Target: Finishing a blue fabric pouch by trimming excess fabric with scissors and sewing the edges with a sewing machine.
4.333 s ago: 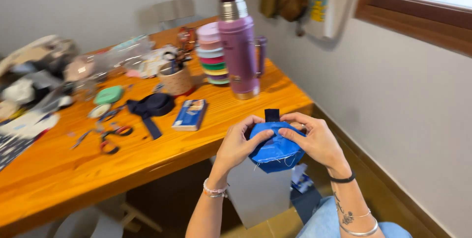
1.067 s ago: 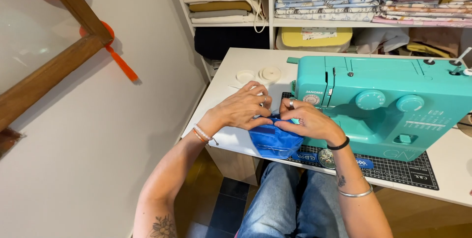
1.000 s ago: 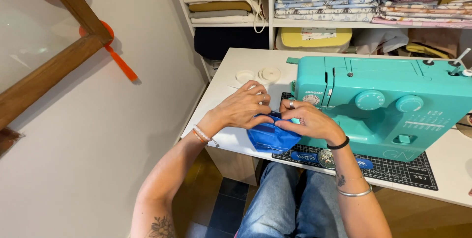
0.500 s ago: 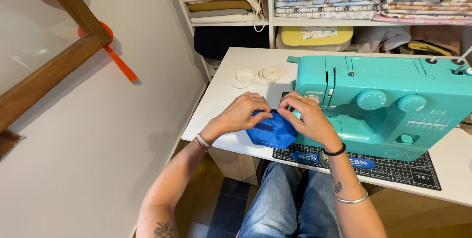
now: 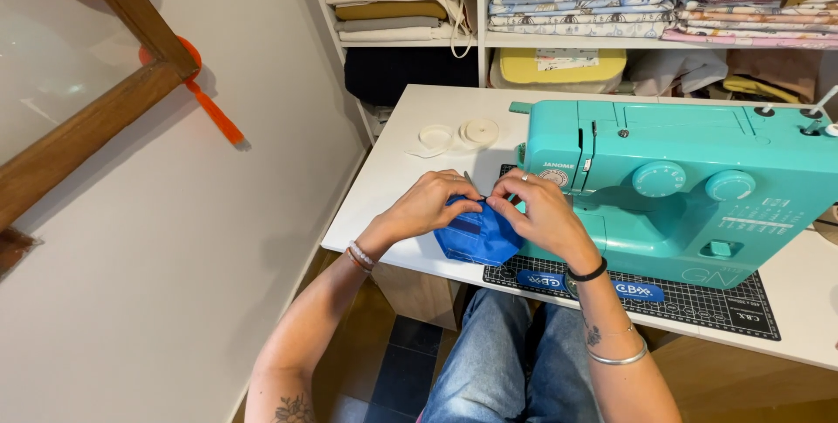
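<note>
— What have you got there, seen from your head camera?

— A small blue fabric piece (image 5: 478,235), bunched up at the front edge of the white table (image 5: 384,187), just left of the turquoise sewing machine (image 5: 672,187). My left hand (image 5: 428,205) curls over its left side, fingers closed on the cloth. My right hand (image 5: 541,213) covers the right side, thumb and forefinger pinched together at the top fold, right where the two hands meet.

— So both hands hold it?

— Yes, both are closed on the fabric. It sits under and between them, with the lower half hanging out below my palms, partly over the black cutting mat (image 5: 690,296).

— What might go wrong?

— I'd judge the fold could slip. The pinch is small and the cloth is thick with layers, so if either thumb eases off, the edges may spring apart. Something thin and dark shows between my fingertips; I cannot tell whether it is a pin or a strap. If a pin, a fingertip could get pricked.

— Anything close enough to snag?

— The two white tape rolls (image 5: 458,134) lie well apart, further back on the table.
</note>
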